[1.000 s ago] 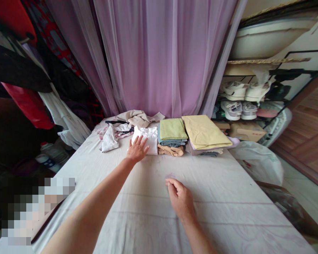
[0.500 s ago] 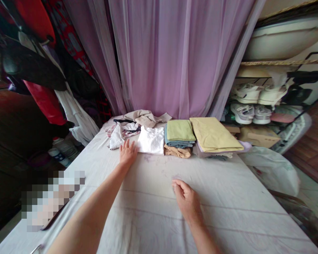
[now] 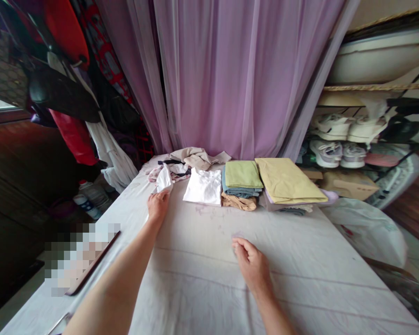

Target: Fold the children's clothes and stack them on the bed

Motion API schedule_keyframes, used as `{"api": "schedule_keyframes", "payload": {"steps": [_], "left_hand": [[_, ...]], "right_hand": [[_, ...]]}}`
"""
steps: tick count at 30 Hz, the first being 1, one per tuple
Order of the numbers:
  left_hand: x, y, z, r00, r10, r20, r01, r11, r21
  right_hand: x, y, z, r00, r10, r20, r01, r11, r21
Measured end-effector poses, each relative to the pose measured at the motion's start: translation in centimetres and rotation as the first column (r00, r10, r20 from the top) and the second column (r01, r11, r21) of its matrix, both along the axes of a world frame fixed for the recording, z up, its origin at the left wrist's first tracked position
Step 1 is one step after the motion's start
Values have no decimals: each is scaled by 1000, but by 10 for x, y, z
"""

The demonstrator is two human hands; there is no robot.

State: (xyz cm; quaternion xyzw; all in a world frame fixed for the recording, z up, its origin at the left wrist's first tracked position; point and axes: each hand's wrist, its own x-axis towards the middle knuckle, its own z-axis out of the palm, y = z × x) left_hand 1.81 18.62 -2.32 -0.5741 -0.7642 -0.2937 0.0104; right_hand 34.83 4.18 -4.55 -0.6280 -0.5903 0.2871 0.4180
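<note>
My left hand (image 3: pixel 158 204) is closed on the near end of a white cloth (image 3: pixel 164 179), which stretches back to a loose heap of crumpled clothes (image 3: pixel 195 157). Right of that hand lies a folded white shirt (image 3: pixel 204 186), not touched by it. My right hand (image 3: pixel 253 263) rests on the sheet-covered surface (image 3: pixel 202 260) with its fingers curled in, and nothing shows in it. Beyond it stand a folded green cloth (image 3: pixel 242 173) on blue and tan pieces, and a folded yellow cloth (image 3: pixel 289 180) on other folded items.
A pixelated phone-like object (image 3: pixel 87 260) lies at the left edge. Purple curtains (image 3: pixel 216 79) hang behind. Bags and clothes (image 3: pixel 63 93) hang at the left. A rack with shoes (image 3: pixel 330 153) and a plastic bag (image 3: pixel 366 228) are on the right.
My left hand has moved from beside the folded white shirt leftward to the white cloth and closed on it, lifting it slightly. My right hand stays curled in place. The view has shifted a little.
</note>
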Motion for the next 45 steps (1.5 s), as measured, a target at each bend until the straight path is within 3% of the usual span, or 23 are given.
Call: {"api": "schedule_keyframes", "payload": {"steps": [5,10,14,19,23,25,29,31,33,35,38,40,43,45], "left_hand": [[3,-32,0,995,12,96,-13,1000,12],[8,-78,-6,897,1,443,-42,996,84],[11,-107,0,740,-96,666,18,992,122],[26,-142,10,407,-201,891,253,962,102],[47,-172,13,90,-256,963,453,871,189],[57,-185,12,-21,-250,968,559,799,219],[71,-202,9,-59,-152,987,787,601,140],[75,-206,6,-85,-109,990,820,557,131],[75,-207,4,-172,-62,983,788,590,175],[71,-205,2,-326,-30,945,688,678,259],[60,-199,2,-573,-54,818,425,834,353],[50,-194,4,-681,-119,722,188,925,330],[35,-187,7,-761,-251,598,-140,964,226],[27,-184,8,-784,-303,542,-238,953,188]], "right_hand": [[0,2,-2,998,0,-62,-2,1000,-21],[0,4,-2,999,-12,-40,10,999,-49],[1,5,-3,1000,-3,-4,2,999,-53],[1,5,-6,999,5,52,-5,1000,-11],[1,4,-8,994,-2,105,-3,999,46],[0,3,-9,993,5,118,-13,998,69],[-3,-4,-9,992,26,125,-38,994,101],[-5,-8,-8,990,47,129,-62,991,115],[-7,-12,-7,989,70,134,-86,989,116],[-9,-13,-3,988,89,127,-101,990,98],[-15,-7,11,987,121,101,-127,990,56],[-27,0,28,981,145,132,-153,987,57],[-59,12,59,948,190,255,-228,965,128],[-90,17,77,901,250,356,-327,929,175]]}}
